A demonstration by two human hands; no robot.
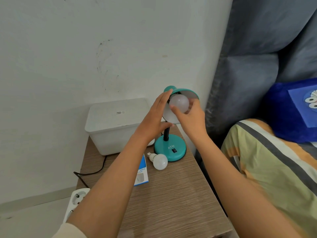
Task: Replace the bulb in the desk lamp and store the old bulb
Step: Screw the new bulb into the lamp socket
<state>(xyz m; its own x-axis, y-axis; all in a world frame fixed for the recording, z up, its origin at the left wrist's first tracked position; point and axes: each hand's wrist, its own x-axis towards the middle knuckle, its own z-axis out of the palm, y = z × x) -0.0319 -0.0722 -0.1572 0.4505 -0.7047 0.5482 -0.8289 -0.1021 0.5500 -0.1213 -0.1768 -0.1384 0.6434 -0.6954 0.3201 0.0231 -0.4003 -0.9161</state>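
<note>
A teal desk lamp stands on its round base (170,149) at the back of a wooden bedside table (171,194). Its shade (187,92) is tipped toward me. My left hand (157,114) rests flat against the shade's left rim and holds it. A frosted white bulb (179,103) sits in the shade's mouth, with my right hand (190,117) gripping it by thumb and fingertips. A second white bulb (158,160) lies loose on the table, touching the lamp base. Partly under my left forearm lies a blue and white bulb box (142,174).
A white lidded plastic bin (113,124) stands against the wall behind the lamp. A black cord (96,170) runs down the table's left edge to a white power strip (75,201) on the floor. A bed with a striped sheet (267,169) and a blue pillow (291,110) is on the right.
</note>
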